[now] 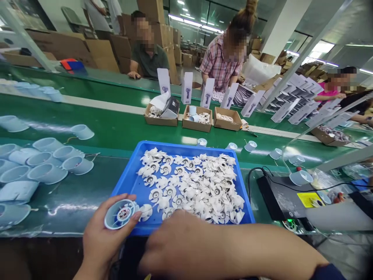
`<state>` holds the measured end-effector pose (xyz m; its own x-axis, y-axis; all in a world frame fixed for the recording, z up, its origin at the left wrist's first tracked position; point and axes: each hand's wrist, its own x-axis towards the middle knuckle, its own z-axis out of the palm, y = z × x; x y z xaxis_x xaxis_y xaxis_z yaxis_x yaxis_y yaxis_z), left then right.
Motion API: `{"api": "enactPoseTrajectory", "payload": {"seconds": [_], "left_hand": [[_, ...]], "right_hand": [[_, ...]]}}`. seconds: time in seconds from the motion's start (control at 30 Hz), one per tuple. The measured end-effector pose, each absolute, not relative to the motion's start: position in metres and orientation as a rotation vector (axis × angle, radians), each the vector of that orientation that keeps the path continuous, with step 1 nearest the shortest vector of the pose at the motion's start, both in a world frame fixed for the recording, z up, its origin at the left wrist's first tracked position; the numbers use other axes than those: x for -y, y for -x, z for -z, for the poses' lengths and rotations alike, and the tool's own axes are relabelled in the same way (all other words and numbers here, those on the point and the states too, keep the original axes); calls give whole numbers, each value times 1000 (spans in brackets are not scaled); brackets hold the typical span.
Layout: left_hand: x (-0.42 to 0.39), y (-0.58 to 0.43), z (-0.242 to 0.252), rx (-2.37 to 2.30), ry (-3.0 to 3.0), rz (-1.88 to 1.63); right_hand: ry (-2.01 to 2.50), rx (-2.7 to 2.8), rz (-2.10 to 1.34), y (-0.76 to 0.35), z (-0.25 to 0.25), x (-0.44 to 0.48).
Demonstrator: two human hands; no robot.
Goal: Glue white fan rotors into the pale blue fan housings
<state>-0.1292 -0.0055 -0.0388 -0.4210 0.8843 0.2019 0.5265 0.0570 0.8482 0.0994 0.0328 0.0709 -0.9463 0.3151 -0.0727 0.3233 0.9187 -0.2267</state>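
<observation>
Our left hand [103, 237] has its fingers wrapped around a pale blue fan housing [120, 214], holding it by the rim. Our right hand [171, 243] is over the near edge of the blue plastic tray [140, 149], fingers bunched, can't tell if they're holding anything. White fan blades [204, 186] are piled just past our fingertips.
</observation>
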Motion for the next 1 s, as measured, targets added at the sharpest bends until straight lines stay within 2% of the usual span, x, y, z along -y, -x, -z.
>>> {"api": "enactPoseTrajectory", "payload": {"seconds": [0.13,0.3,0.43,0.6,0.73,0.83,0.9,1.0], "left_hand": [[6,127,40,-1938,-1471,-1332],[6,124,39,-1939,-1526,-1341],[6,122,37,-1932,-1565,-1335],[4,120,35,-1943,-1556,-1328],[5,122,39,-1862,-1445,-1620],[13,121,39,-1636,-1374,-1833],[22,114,34,-1563,-1422,-1802],[34,92,24,-1646,-1745,-1420]], "right_hand": [[-968,-2764,40,-121,-43,-76],[-1047,-2631,-36,-126,-20,-96],[-940,-2676,-6,-118,-15,-96],[-877,-2740,231,-112,-4,-102],[-1079,-2771,635,-122,-6,-108],[-1213,-2734,1210,-143,-18,-101],[-1258,-2582,1710,-158,-23,-88],[-1273,-2180,2393,-176,-20,-62]]}}
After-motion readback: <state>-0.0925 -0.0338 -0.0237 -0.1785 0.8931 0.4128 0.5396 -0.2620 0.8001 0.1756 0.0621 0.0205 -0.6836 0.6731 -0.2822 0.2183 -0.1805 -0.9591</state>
